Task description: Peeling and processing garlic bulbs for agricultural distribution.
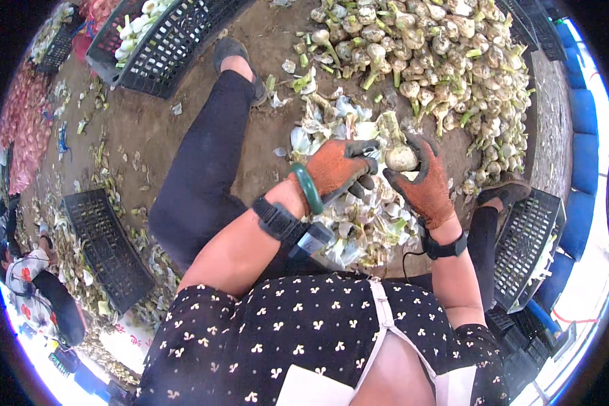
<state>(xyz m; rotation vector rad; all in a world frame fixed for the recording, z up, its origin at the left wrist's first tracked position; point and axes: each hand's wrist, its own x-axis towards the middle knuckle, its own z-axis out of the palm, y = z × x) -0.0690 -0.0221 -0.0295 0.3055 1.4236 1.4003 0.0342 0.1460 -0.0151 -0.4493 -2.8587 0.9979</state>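
Observation:
A garlic bulb (401,158) with its stalk end pointing away from me sits in my right hand (427,184). Thumb and fingers of that orange and dark work glove are closed round its right side. Just left of the bulb is my left hand (338,170), in a matching glove, with its fingers curled in. Whatever those fingers hold is too small or hidden to make out. Beneath both hands lies a heap of loose garlic skins (369,233). A large pile of garlic bulbs (413,54) with cut stalks spreads over the ground beyond my right hand.
A black crate (157,61) with pale garlic stands far left, an overturned-looking black crate (108,247) nearer left. Another crate (529,250) is at my right. Pink net sacks (26,122) line the left edge. Another person (47,291) is at lower left.

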